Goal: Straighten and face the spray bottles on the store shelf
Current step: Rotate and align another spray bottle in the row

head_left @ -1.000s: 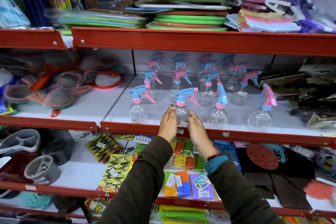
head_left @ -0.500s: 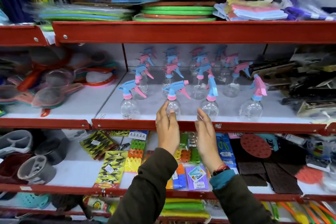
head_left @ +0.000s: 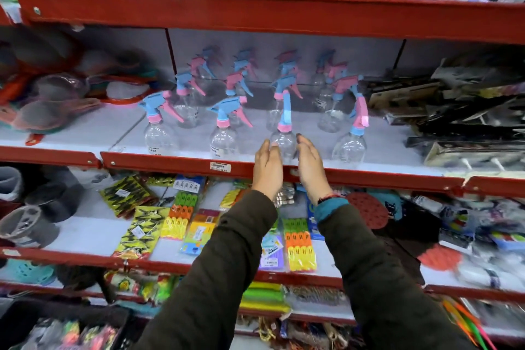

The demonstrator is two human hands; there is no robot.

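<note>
Clear bottle (head_left: pixel 281 141) at frame centre, flanked by left hand (head_left: pixel 267 165) and right hand (head_left: pixel 310 165), palms spread, neither gripping; more bottles (head_left: pixel 224 136) beside, red shelf lip (head_left: pixel 170 162) below.

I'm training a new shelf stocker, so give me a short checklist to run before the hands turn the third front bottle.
1. Both hands bracket the bottle: left hand and right hand flank the third front bottle. Ok.
2. Grip closed on it: palms look open; contact unclear. Cannot tell.
3. Bottle upright: ok.
4. Nozzle matches neighbours: its head points toward the camera, while the second front bottle shows its head side-on. Not ok.
5. Room to turn: gaps on both sides. Ok.
6. Base behind the shelf lip: hidden by hands. Cannot tell.
</note>
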